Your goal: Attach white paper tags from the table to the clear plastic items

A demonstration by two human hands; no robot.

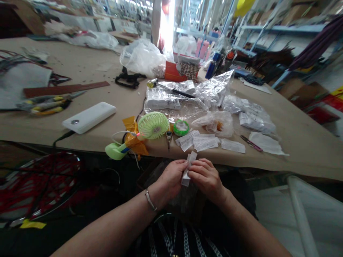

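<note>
Just off the table's front edge, my left hand (173,175) and my right hand (207,177) hold a narrow white paper label (185,177) between them. Both hands are closed, with the fingers pinched on the strip. More than one layer of paper seems to lie there, but I cannot tell how many. On the table right beyond the hands are printed white paper labels (205,142), fanned out, with another label slip (233,146) to their right. A green tape roll (181,127) lies behind them, beside a small screwdriver-like tool (168,137).
A green handheld fan (153,125) lies at the table edge, wired near a white power bank (89,117). Clear plastic bags (174,101) with white bundles and a hammer (174,89) lie farther back. Pliers (50,103) are left; tweezers (251,143) lie right. A white chair (302,210) stands right.
</note>
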